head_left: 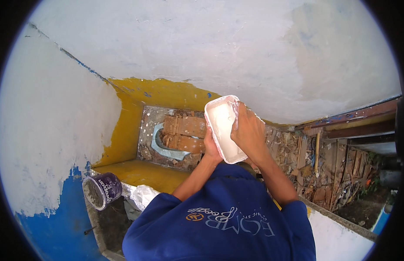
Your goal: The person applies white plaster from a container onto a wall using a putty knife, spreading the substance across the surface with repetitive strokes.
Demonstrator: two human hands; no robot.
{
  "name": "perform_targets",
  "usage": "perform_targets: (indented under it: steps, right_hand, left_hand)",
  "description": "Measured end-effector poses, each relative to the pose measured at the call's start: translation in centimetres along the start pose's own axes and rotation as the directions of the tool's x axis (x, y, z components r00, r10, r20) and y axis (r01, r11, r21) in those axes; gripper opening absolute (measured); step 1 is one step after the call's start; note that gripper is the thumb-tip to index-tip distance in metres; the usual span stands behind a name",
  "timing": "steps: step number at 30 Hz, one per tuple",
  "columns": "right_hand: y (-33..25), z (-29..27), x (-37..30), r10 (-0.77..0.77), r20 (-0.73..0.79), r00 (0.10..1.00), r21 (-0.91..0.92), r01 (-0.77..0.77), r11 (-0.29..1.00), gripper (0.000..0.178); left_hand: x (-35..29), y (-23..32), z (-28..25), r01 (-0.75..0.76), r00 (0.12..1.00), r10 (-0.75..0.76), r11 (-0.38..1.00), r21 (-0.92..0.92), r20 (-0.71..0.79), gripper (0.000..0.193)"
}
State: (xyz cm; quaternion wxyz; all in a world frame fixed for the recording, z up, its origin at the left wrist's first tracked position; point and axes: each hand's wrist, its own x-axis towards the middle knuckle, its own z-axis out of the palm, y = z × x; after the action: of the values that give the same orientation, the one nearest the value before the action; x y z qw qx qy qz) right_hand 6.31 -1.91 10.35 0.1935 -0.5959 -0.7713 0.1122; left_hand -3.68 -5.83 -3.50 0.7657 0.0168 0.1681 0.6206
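Observation:
A white rectangular plastic tub [228,98] is tilted up in front of my chest. Thick off-white paste [221,119] coats its inside. My left hand [213,146] is closed around the tub's left side, with the fingers partly hidden beneath it. Over the tub's right edge, my right hand [250,134] is curled, its fingertips down at the paste. Whatever those fingers grip is hidden behind the hand. Smears of paste cover the rim.
Ahead rises a patchy white wall [202,43] with a yellow lower band [167,92]. A purple bucket [109,188] stands at left by a yellow ledge [152,175]. Below lie brown boards [184,126] and a pale-blue curved piece [169,152]. Wood debris [328,174] fills the right.

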Motion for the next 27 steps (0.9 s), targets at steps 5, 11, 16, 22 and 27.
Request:
perform_targets:
  steps: [5, 11, 16, 22, 27]
  right_hand:
    - [0.8, 1.5, -0.4, -0.060, 0.084, 0.995, -0.010, 0.061, 0.998, 0.043]
    - [-0.7, 0.8, -1.3, -0.135, 0.141, 0.981, 0.057, 0.128, 0.990, 0.047]
    - [0.2, 0.1, -0.7, -0.044, 0.080, 0.996, 0.211, 0.026, 0.977, 0.036]
    - [-0.5, 0.2, -0.7, -0.019, 0.157, 0.987, 0.275, -0.026, 0.961, 0.036]
    - [1.1, 1.2, -0.4, 0.003, 0.176, 0.984, 0.422, -0.078, 0.903, 0.036]
  left_hand:
    - [0.2, -0.4, -0.1, 0.017, 0.999, -0.015, 0.999, 0.038, -0.039, 0.063]
    - [0.5, -0.5, -0.5, -0.018, 0.998, 0.017, 1.000, -0.020, -0.059, 0.063]
    - [0.7, 0.0, 0.2, -0.085, 0.996, 0.084, 0.996, 0.030, 0.037, 0.068]
    - [1.0, 0.7, 0.1, -0.071, 0.997, 0.069, 0.995, 0.066, 0.044, 0.067]
    - [1.3, 0.9, 0.3, -0.038, 0.997, 0.033, 0.998, 0.059, 0.070, 0.064]
